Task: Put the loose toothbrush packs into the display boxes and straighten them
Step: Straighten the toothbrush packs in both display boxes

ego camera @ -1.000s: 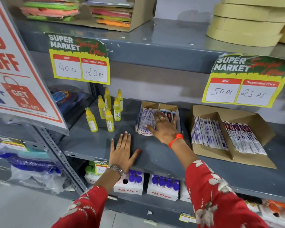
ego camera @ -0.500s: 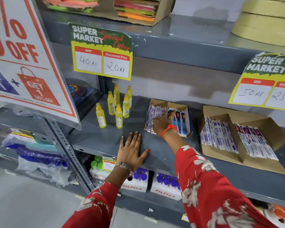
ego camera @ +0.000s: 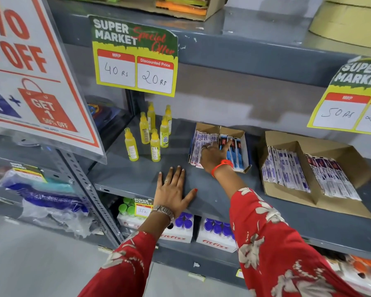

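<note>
A small cardboard display box [ego camera: 242, 133] stands mid-shelf, with white toothbrush packs [ego camera: 201, 140] in its left half and blue packs [ego camera: 237, 152] in its right half. My right hand [ego camera: 213, 156] rests on the packs inside it, fingers spread over the white ones and thumb on a blue one. My left hand [ego camera: 172, 191] lies flat on the grey shelf [ego camera: 124, 174] in front, fingers apart, holding nothing. A bigger cardboard box [ego camera: 338, 151] to the right holds two rows of white and purple packs [ego camera: 285, 168].
Several yellow glue bottles [ego camera: 152, 133] stand left of the small box. Price cards [ego camera: 135, 56] hang from the shelf above. A large discount sign [ego camera: 30, 67] juts out at the left. Fitfizz boxes [ego camera: 216, 234] sit on the shelf below.
My right hand has slid further into the small box, from its front edge up over the packs. The left hand stays flat on the shelf. My view has moved closer.
</note>
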`<state>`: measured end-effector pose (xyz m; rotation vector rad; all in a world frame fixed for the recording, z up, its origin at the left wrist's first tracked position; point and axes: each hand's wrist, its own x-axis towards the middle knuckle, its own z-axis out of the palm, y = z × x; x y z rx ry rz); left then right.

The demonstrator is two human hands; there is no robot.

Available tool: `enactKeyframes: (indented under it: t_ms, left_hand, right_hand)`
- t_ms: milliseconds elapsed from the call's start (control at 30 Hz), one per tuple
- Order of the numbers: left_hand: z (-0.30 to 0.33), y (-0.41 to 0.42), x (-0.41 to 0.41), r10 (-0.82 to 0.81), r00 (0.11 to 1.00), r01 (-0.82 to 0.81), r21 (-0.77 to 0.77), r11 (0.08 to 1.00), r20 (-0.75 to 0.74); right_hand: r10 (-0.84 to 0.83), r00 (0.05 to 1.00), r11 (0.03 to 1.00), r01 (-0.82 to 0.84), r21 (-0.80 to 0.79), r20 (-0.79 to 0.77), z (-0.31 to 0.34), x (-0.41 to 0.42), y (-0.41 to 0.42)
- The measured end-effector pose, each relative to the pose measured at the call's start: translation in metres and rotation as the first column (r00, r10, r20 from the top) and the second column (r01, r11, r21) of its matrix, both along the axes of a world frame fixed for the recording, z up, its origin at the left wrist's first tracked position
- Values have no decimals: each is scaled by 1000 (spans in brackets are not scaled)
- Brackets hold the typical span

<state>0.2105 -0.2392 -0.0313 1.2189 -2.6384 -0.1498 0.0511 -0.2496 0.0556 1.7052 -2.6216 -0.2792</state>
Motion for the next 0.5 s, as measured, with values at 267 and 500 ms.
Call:
enactKeyframes:
  t_ms: [267, 500]
  left_hand:
    - [-1, -1, 0, -5, 1000, 5, 9, 1000, 12]
    - [6, 2, 1, -22, 998, 19, 49, 999, 53]
  right_hand:
    - [0, 996, 1000, 3, 30, -88, -9, 0, -6]
    - [96, 991, 991, -86, -105, 92, -8, -4, 24]
